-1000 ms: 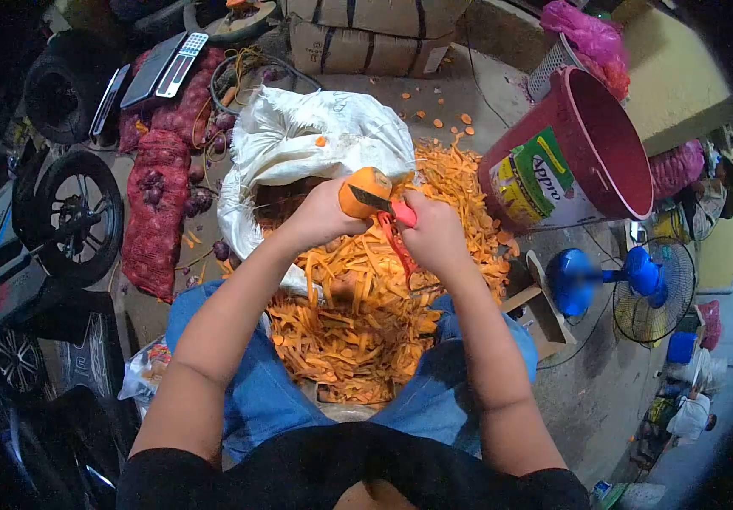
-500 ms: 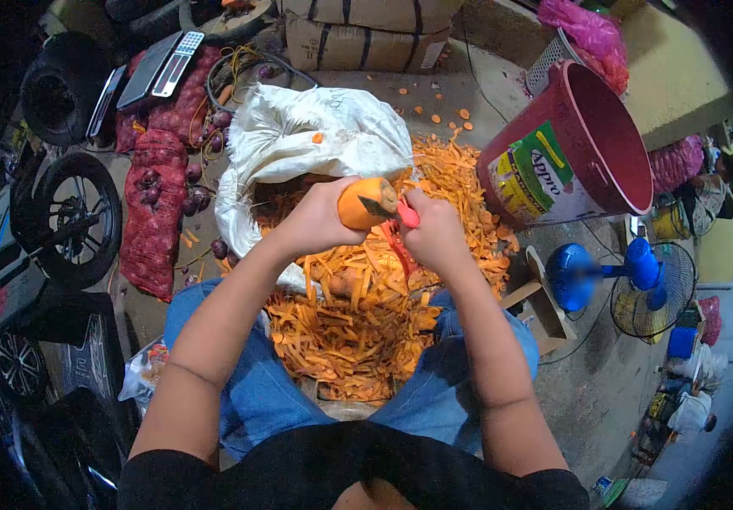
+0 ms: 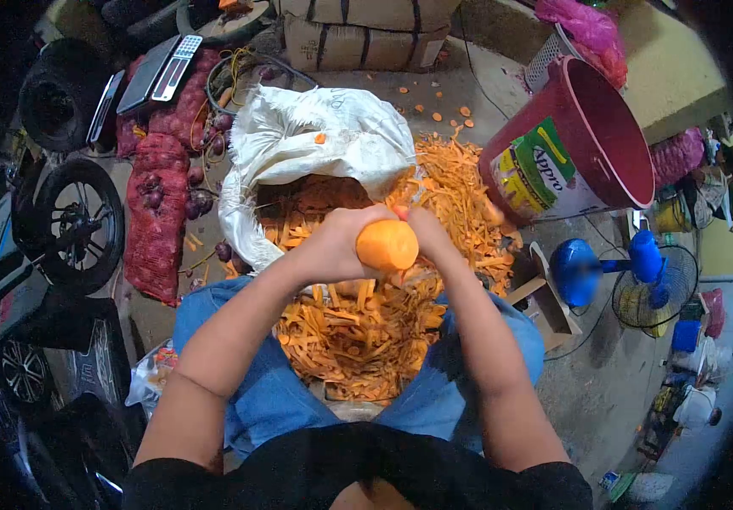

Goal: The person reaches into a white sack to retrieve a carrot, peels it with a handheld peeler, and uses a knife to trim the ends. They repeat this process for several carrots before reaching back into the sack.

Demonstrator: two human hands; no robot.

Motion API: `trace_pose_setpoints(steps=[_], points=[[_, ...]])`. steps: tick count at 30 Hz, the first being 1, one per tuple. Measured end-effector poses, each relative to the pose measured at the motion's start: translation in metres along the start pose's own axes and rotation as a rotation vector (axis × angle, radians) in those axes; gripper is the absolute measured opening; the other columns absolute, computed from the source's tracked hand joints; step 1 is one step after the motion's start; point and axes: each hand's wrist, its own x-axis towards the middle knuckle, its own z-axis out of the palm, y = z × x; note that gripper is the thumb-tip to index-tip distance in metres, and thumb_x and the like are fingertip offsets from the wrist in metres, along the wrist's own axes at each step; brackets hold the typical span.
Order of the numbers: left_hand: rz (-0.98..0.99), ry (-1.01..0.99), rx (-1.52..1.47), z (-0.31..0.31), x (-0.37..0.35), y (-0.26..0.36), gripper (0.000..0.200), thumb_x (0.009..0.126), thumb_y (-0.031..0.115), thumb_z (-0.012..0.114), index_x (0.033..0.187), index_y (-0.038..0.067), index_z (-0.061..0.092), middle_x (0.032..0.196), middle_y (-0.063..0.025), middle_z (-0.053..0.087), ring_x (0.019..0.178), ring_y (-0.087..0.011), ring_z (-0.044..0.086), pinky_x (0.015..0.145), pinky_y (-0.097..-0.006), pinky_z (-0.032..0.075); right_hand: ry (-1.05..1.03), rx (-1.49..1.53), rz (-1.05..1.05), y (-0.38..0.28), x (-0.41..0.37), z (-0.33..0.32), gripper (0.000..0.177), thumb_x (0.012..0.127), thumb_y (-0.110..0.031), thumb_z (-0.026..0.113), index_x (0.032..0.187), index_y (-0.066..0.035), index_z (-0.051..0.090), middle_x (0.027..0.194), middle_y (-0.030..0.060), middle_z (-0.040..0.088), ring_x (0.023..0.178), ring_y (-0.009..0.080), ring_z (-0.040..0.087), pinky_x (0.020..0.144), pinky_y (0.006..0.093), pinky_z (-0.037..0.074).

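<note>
My left hand (image 3: 338,245) is wrapped round a thick carrot (image 3: 387,246), whose smooth, rounded end faces up toward me. Close against it on the far right side, my right hand (image 3: 427,231) is closed on a red-handled cutting tool (image 3: 400,211); only small red parts show, and its blade is hidden. Below both hands lies a heap of orange carrot peelings (image 3: 358,340) between my knees. An open white woven sack (image 3: 324,136) stands just beyond, with more carrot pieces inside its mouth.
A large dark red bucket (image 3: 583,140) leans at the right, near a blue fan (image 3: 657,285) and an open cardboard box (image 3: 549,306). Red net bags of onions (image 3: 155,229) and a motorcycle wheel (image 3: 77,225) are on the left. Taped cardboard boxes (image 3: 366,42) stand at the back.
The carrot has turned, so its cut, stubby end no longer faces me and a smooth end does. Both hands have moved slightly right and down; the dark blade and red slotted part are now hidden.
</note>
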Motion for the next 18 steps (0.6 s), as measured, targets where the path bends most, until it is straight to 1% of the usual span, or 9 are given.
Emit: trace_pose_setpoints(steps=[1,2,6,7,10,13,14,17,18], points=[[-0.015,0.038,-0.061,-0.002,0.000,0.000,0.044,0.051,0.013,0.070,0.089,0.005,0.049,0.082,-0.0087,0.055,0.076,-0.0181,0.054,0.068,-0.0279,0.042,0.019,-0.048,-0.340,0.010,0.003,0.012,0.024,0.061,-0.024,0.053,0.065,0.000,0.058,0.069,0.0183,0.056,0.068,0.0311,0.055,0.061,0.0377,0.043],[-0.028,0.076,-0.125,-0.003,0.001,-0.001,0.043,0.050,0.011,0.070,0.088,0.005,0.050,0.082,-0.0064,0.054,0.077,-0.0154,0.053,0.070,-0.0264,0.041,0.022,-0.051,-0.341,0.013,0.002,0.016,0.024,0.061,-0.024,0.053,0.065,0.000,0.058,0.069,0.0183,0.056,0.068,0.0311,0.055,0.061,0.0377,0.043],[-0.103,0.168,-0.185,0.002,-0.002,-0.019,0.045,0.053,0.012,0.070,0.090,0.005,0.047,0.081,-0.0052,0.053,0.075,-0.0121,0.050,0.070,-0.0255,0.040,-0.007,-0.151,-0.275,-0.006,-0.002,0.015,0.022,0.060,-0.022,0.053,0.067,-0.002,0.058,0.069,0.0180,0.055,0.067,0.0315,0.054,0.060,0.0370,0.043],[-0.105,0.168,-0.183,0.001,-0.003,-0.022,0.045,0.053,0.012,0.070,0.090,0.005,0.047,0.081,-0.0052,0.053,0.075,-0.0121,0.050,0.070,-0.0255,0.040,0.017,-0.150,-0.126,-0.019,-0.003,-0.001,0.021,0.061,-0.022,0.053,0.066,-0.002,0.058,0.069,0.0178,0.056,0.068,0.0313,0.054,0.060,0.0368,0.043],[-0.184,0.149,-0.103,0.000,-0.001,-0.032,0.045,0.057,0.021,0.067,0.092,0.002,0.045,0.081,-0.0125,0.054,0.075,-0.0210,0.054,0.068,-0.0290,0.041,0.193,-0.002,0.022,-0.023,-0.006,-0.044,0.021,0.066,-0.021,0.049,0.067,-0.002,0.056,0.065,0.0166,0.055,0.064,0.0304,0.055,0.057,0.0368,0.042],[-0.368,-0.105,0.311,0.008,0.000,-0.049,0.054,0.059,0.032,0.065,0.097,0.002,0.042,0.086,-0.0171,0.054,0.081,-0.0295,0.053,0.070,-0.0341,0.042,0.475,0.212,0.070,-0.019,-0.009,-0.085,0.021,0.071,-0.020,0.045,0.066,-0.002,0.054,0.060,0.0146,0.054,0.057,0.0272,0.054,0.052,0.0349,0.040],[-0.449,-0.270,0.493,0.015,-0.002,-0.054,0.053,0.059,0.032,0.065,0.098,0.002,0.043,0.087,-0.0170,0.054,0.081,-0.0293,0.053,0.069,-0.0344,0.042,0.629,0.289,-0.002,-0.024,-0.020,-0.097,0.024,0.072,-0.022,0.047,0.062,-0.001,0.051,0.053,0.0111,0.051,0.048,0.0193,0.050,0.048,0.0314,0.037],[-0.598,-0.903,0.800,0.052,-0.014,-0.120,0.048,0.059,0.031,0.065,0.095,0.004,0.051,0.086,-0.0145,0.056,0.080,-0.0266,0.054,0.066,-0.0347,0.043,0.684,0.501,-0.006,0.002,-0.020,-0.119,0.024,0.073,-0.022,0.049,0.062,0.000,0.049,0.051,0.0046,0.047,0.047,0.0108,0.042,0.047,0.0277,0.035],[-0.588,-0.904,0.802,0.057,-0.014,-0.114,0.048,0.059,0.031,0.065,0.095,0.004,0.051,0.086,-0.0145,0.056,0.080,-0.0266,0.054,0.066,-0.0347,0.043,0.724,0.591,0.002,-0.004,-0.032,-0.130,0.025,0.074,-0.022,0.050,0.063,0.000,0.048,0.053,0.0021,0.047,0.049,0.0091,0.041,0.047,0.0264,0.034]])
